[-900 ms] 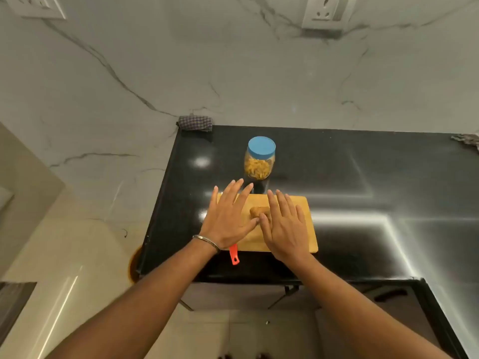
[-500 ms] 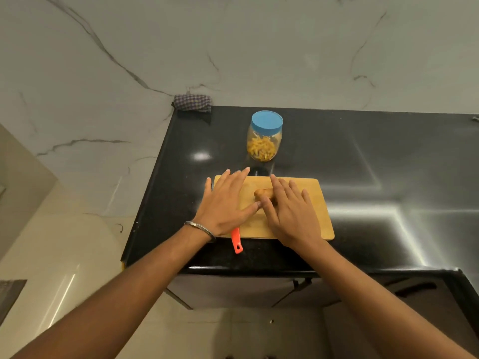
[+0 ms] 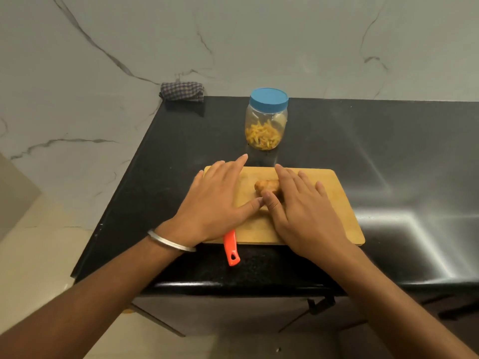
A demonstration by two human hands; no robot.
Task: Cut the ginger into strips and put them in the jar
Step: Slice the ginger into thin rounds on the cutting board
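Sitting at pre-cut stage, by the look of it. Ginger (image 3: 267, 187) whole, lying on its side mid wooden cutting board (image 3: 337, 203), no cut faces or loose strips visible on the board.

Left hand (image 3: 217, 203) flat, fingers straight and spread, palm down over the board's left part, holding nothing. Covers most of the knife (image 3: 231, 248); only the orange handle shows, poking off the board's near edge onto the black counter (image 3: 388, 151). Blade hidden under the palm, so can't tell exact lie or whether the palm actually presses on it.

Right hand (image 3: 308, 216) also flat and open, fingers extended, nothing gripped. Thumb tip just at the near side of the ginger, index side running along its right end; touching or just beside, hard to call. Thumb tips of both hands meet near the ginger.

Jar (image 3: 266, 125) upright on the counter just behind the board, blue lid (image 3: 269, 97) on. Already holds a batch of yellowish strips in the bottom part, apparently ginger, not certain.

Judged remaining: pick up knife, pin ginger, slice into strips, unscrew lid, load strips, probably reclose. Basically everything for this piece still open.

Checked cloth (image 3: 182, 91) bunched at the counter's far left corner against the marble wall (image 3: 259, 47), well clear of the work.
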